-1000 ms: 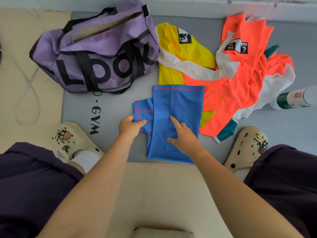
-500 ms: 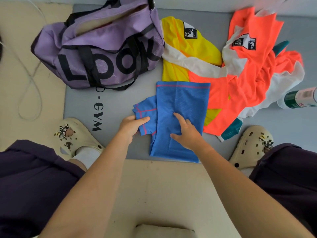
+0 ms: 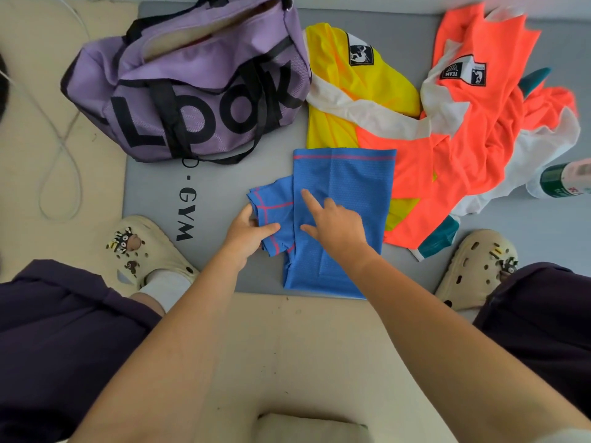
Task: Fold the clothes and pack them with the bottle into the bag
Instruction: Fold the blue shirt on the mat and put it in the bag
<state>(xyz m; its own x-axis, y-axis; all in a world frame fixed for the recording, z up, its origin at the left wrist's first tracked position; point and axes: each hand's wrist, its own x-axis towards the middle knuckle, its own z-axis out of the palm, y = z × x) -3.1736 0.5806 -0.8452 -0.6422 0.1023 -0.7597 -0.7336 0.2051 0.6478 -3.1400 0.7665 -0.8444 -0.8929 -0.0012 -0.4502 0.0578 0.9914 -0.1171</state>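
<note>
A blue shirt (image 3: 348,187) with pink seams lies partly folded on the grey mat (image 3: 211,219). My left hand (image 3: 248,235) pinches its sleeve at the left side. My right hand (image 3: 332,223) rests flat on the shirt's middle with fingers straight. A purple bag (image 3: 198,81) with black letters sits at the back left, its top zip open. A yellow shirt (image 3: 361,78) and an orange shirt (image 3: 473,116) lie crumpled behind and right of the blue one. The green and white bottle (image 3: 566,180) lies at the right edge, partly cut off.
My two feet in cream clogs (image 3: 144,247) (image 3: 476,266) stand on either side of the blue shirt. A white cable (image 3: 60,148) loops over the beige floor at left. A teal garment edge (image 3: 438,241) shows under the orange shirt.
My left hand has kept hold of the sleeve and shifted it slightly. My right hand has slid a little up the shirt. The camera has tilted down somewhat.
</note>
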